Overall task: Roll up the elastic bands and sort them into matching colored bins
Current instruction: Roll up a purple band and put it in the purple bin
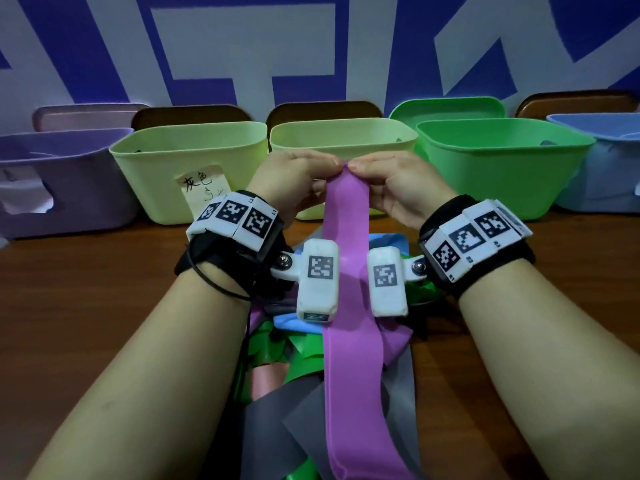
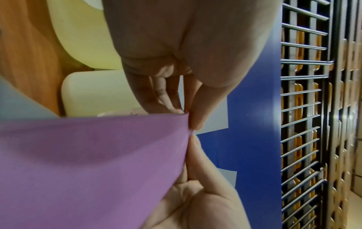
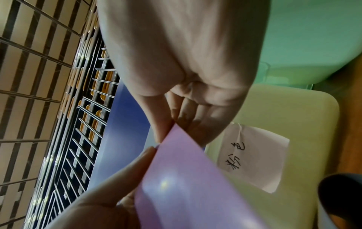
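A long purple elastic band hangs from both hands, and its lower part lies over a pile of bands in green, grey, blue and pink. My left hand and right hand pinch the band's top end side by side, thumbs nearly touching, just in front of the middle yellow-green bin. In the left wrist view, thumb and fingers of the left hand nip the band at its edge. The right wrist view shows the right hand pinching the band in the same way.
A row of bins stands along the back of the wooden table: purple, yellow-green with a paper note, green and blue. Lids lean behind them against the blue and white wall.
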`<state>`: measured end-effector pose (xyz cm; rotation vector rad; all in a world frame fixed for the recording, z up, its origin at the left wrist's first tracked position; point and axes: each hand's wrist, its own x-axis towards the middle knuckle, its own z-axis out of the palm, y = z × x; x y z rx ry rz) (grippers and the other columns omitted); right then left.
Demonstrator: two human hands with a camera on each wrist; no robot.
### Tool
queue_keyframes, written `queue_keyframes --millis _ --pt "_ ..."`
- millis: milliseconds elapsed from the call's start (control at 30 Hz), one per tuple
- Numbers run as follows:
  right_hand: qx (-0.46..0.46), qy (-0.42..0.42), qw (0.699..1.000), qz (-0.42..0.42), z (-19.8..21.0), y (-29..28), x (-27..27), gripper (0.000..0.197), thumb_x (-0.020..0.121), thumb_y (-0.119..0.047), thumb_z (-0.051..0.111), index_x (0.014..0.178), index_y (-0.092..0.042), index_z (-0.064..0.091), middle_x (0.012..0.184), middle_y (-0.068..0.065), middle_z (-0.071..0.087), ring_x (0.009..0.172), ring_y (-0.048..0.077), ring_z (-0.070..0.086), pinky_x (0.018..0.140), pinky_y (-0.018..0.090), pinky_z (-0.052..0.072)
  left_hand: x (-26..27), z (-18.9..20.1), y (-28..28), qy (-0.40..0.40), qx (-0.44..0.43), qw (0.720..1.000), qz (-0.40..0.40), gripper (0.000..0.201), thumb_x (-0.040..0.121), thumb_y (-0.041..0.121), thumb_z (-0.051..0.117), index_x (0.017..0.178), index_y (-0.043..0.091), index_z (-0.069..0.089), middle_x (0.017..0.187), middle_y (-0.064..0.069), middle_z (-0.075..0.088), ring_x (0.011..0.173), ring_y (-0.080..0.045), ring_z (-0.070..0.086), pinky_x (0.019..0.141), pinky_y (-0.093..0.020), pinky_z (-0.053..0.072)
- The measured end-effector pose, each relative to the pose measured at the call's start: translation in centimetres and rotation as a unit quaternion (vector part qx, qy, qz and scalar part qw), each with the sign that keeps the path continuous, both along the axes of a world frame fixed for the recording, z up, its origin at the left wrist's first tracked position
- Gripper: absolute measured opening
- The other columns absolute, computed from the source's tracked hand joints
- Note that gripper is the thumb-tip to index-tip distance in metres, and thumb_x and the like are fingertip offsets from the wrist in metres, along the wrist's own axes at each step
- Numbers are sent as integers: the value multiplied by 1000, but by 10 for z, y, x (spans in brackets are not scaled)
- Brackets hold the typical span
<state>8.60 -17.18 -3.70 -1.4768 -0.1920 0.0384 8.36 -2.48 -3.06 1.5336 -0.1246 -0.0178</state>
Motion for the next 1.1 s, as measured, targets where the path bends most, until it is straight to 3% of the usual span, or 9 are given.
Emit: queue_keyframes --millis 133,333,500,800,1000,1100 --pt "-9 -19 1000 -10 6 4 -3 13 93 -10 56 84 -9 66 63 -1 66 54 6 61 53 17 49 -6 8 1 -35 25 999 25 9 89 6 63 81 7 66 76 -13 60 57 -13 53 52 -17 50" --pt "-28 -43 998 -28 11 5 -5 13 92 -11 58 82 -7 66 74 7 65 58 11 62 55 21 51 -9 14 0 -65 52 996 33 10 90 14 66 83 6 67 81 -17 55 61 -16 51 55 -18 52" --pt "-18 -35 999 -17 11 3 -5 13 91 -3 57 86 -6 68 71 5 68 57 9 63 54 20 51 -9 14 0 -51 36 997 36 5 88 3 64 84 3 67 68 -8 61 53 -9 57 54 -16 51" --pt "31 -5 999 -12 12 3 -4 16 88 4 55 95 -4 67 76 6 68 62 11 63 57 20 52 -11 15 -3 -46 2 998 31 11 86 -5 61 84 3 68 67 -6 64 50 -6 59 50 -15 48" --pt "35 -15 999 -1 12 3 -4 11 89 0 59 85 -6 67 68 3 68 60 11 63 57 20 52 -11 15 -2 -48 -2 998 33 20 83 -11 58 79 5 68 71 -7 65 58 -9 62 57 -16 52" --pt "13 -35 999 -22 9 4 -2 10 88 1 60 87 -6 66 76 7 69 62 11 64 58 21 53 -11 15 -1 -47 1 999 23 18 83 -11 59 81 5 69 74 -8 66 65 -12 64 60 -17 53"
